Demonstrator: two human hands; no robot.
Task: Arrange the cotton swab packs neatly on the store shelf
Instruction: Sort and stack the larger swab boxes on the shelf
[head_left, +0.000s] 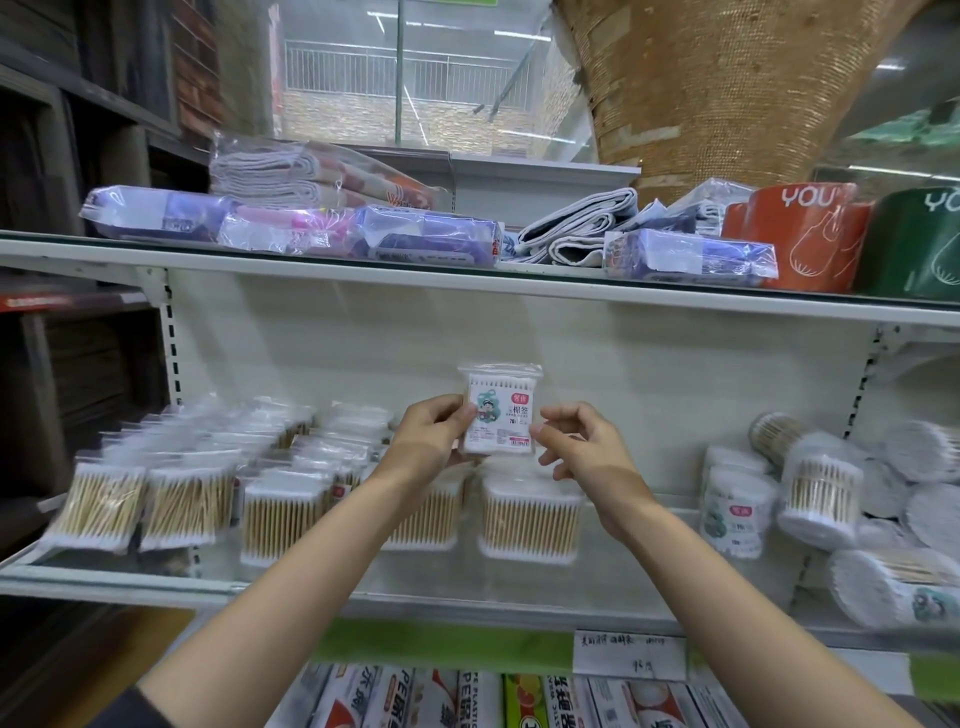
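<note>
From the head view, my left hand (434, 434) pinches the swab pack (500, 410) upright above the shelf (119, 579) rows (527, 517). My right hand (576, 441) is just beside the pack, fingers loosely curled, holding nothing.

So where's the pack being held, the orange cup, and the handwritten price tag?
pack (500, 410), head view, printed front label.
orange cup (795, 236), head view, its side.
price tag (630, 656), head view, paper's middle.

Both bare forearms reach forward and up, left hand (431, 434) with fingers curled in a pinch, right hand (582, 441) loosely curled.
</note>
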